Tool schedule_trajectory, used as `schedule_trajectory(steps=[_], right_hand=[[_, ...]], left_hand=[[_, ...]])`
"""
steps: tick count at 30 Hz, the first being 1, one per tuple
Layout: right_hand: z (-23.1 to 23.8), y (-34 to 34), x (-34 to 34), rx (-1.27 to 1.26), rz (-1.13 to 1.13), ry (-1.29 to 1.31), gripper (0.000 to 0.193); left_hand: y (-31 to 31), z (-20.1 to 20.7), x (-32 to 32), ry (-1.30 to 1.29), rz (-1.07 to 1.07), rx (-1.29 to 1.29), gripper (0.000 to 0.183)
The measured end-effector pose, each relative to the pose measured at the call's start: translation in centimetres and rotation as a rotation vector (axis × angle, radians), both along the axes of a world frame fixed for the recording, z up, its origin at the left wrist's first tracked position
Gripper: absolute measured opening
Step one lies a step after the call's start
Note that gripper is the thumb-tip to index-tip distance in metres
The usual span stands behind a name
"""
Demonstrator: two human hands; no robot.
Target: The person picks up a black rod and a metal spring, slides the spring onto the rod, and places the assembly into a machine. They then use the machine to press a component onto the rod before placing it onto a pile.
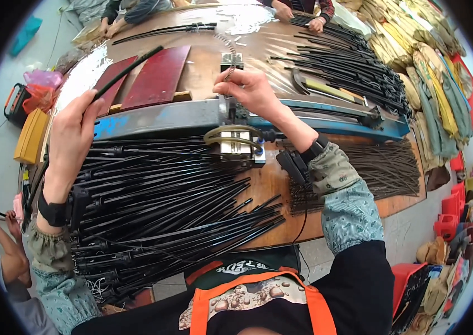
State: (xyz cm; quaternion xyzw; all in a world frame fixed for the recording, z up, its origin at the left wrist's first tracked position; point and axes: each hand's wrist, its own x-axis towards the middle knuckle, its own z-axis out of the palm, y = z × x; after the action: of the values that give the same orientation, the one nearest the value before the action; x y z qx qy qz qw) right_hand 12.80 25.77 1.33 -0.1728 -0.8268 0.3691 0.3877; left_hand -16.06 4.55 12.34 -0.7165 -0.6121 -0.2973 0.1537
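Observation:
In my left hand (73, 131), raised at the left, a black rod (130, 71) is gripped and points up and to the right. My right hand (250, 94) pinches a long thin coil spring (226, 42) near its lower end, and the spring curves upward away from me. Just below the right fingers stands a small metal clamping device (235, 146) with looped yellowish hoses. It sits at a long blue and grey metal rail (164, 120) that crosses the table.
Piled black rods (158, 195) cover the near left; more rods (348, 67) lie far right. Loose springs (381, 167) heap at the near right. Two dark red boards (158, 78) lean beyond the rail, and a hammer (326, 88) lies right. Other people's hands (316, 24) work opposite.

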Motion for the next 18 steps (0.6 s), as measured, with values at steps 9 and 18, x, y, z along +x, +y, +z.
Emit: schedule_trajectory(steps=[9, 18], right_hand=[[0.0, 0.2, -4.0, 0.436, -0.017, -0.517, 0.017], [-2.2, 2.8, 14.0, 0.668, -0.425, -0.566, 0.008]], left_hand=[[0.8, -2.1, -0.3, -0.127, 0.071, -0.135, 0.017], [4.3, -8.5, -0.2, 0.201, 0.002, -0.2, 0.018]])
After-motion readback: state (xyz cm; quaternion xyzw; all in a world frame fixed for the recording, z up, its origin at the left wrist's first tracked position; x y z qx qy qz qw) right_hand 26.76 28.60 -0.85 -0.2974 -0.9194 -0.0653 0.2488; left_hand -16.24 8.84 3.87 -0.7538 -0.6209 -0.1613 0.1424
